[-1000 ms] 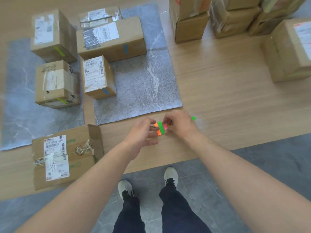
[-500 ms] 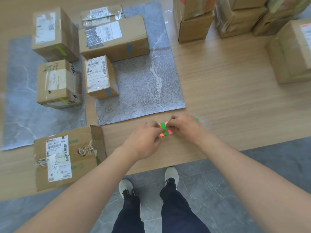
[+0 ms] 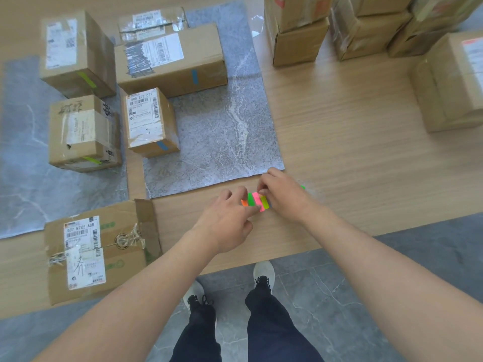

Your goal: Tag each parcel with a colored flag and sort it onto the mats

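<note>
A pad of colored flags (image 3: 256,201) in orange, green, pink and yellow-green lies on the wooden table near its front edge. My left hand (image 3: 226,222) holds the pad's left end with its fingertips. My right hand (image 3: 283,195) pinches the top of a flag on the pad's right side. A flat parcel with a string tie (image 3: 96,248) lies at the front left of the table, no flag visible on it. Two grey mats hold tagged parcels: the left mat (image 3: 23,163) has two with green flags, the middle mat (image 3: 222,131) has three, two showing blue flags.
Several untagged cardboard parcels (image 3: 300,35) are stacked at the back right, and a larger one (image 3: 449,84) stands at the far right. The table's front edge runs just below my hands. My feet (image 3: 264,274) stand on the grey tiled floor.
The pad now lies flatter on the table with more flags fanned out. My left hand has slid up to its left end, and my right hand stays pinching at the right.
</note>
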Demonstrator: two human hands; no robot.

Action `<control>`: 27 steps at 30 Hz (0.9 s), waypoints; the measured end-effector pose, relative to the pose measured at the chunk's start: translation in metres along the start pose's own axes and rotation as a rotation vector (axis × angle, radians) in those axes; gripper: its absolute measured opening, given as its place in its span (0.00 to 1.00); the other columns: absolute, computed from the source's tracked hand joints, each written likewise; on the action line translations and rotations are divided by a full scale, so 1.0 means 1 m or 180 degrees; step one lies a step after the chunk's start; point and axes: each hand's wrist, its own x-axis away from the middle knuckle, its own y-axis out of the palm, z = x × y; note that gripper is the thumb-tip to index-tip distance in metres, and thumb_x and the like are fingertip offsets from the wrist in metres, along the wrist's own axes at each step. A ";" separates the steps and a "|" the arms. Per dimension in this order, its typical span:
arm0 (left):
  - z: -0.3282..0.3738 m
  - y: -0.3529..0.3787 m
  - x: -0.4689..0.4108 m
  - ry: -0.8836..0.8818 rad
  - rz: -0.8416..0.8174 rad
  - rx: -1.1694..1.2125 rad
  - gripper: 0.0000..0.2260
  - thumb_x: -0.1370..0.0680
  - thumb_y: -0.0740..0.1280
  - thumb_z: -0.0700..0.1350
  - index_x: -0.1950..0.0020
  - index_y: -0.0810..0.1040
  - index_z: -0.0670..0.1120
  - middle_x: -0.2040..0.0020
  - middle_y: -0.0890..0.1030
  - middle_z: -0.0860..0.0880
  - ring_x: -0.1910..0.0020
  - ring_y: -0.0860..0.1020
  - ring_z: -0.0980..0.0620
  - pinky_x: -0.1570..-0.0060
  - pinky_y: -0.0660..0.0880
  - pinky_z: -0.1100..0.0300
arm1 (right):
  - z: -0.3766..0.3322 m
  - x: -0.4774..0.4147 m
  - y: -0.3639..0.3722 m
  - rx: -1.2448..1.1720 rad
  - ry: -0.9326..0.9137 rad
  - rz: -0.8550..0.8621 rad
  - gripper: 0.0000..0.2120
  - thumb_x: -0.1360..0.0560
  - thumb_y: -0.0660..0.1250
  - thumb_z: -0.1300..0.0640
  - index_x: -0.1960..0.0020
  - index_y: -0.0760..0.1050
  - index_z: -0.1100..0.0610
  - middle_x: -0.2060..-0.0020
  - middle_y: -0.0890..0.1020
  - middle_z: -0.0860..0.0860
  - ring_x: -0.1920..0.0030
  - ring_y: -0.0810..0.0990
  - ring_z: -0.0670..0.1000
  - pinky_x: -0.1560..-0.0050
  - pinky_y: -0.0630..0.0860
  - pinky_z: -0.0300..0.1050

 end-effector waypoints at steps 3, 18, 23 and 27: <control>0.002 -0.002 -0.002 0.0020 0.0023 -0.0004 0.19 0.21 0.59 0.51 0.30 0.73 0.60 0.37 0.67 0.49 0.45 0.69 0.44 0.45 0.73 0.49 | -0.001 0.002 -0.004 -0.0398 0.0315 0.0551 0.04 0.22 0.66 0.68 0.53 0.78 0.61 0.55 0.75 0.52 0.57 0.78 0.53 0.53 0.77 0.49; 0.002 -0.057 0.005 -0.2508 0.0698 0.5782 0.11 0.24 0.74 0.46 0.48 0.85 0.38 0.61 0.83 0.46 0.61 0.80 0.50 0.58 0.78 0.62 | -0.051 0.015 -0.010 -0.1035 -0.0407 0.1757 0.03 0.25 0.74 0.65 0.52 0.84 0.65 0.53 0.79 0.56 0.55 0.83 0.50 0.51 0.83 0.39; 0.001 -0.065 0.030 -0.2542 0.0586 0.6030 0.05 0.26 0.76 0.42 0.55 0.84 0.40 0.63 0.84 0.45 0.63 0.80 0.50 0.60 0.78 0.63 | -0.068 0.021 -0.008 -0.0742 -0.0782 0.1742 0.02 0.24 0.74 0.65 0.53 0.85 0.63 0.53 0.79 0.56 0.58 0.83 0.52 0.54 0.82 0.49; -0.002 -0.067 0.049 -0.2422 0.0651 0.6023 0.04 0.26 0.76 0.40 0.56 0.83 0.40 0.63 0.83 0.45 0.63 0.81 0.50 0.60 0.78 0.63 | -0.083 0.029 -0.006 -0.0643 -0.0920 0.1717 0.02 0.25 0.75 0.64 0.53 0.86 0.62 0.53 0.79 0.55 0.59 0.82 0.52 0.54 0.79 0.46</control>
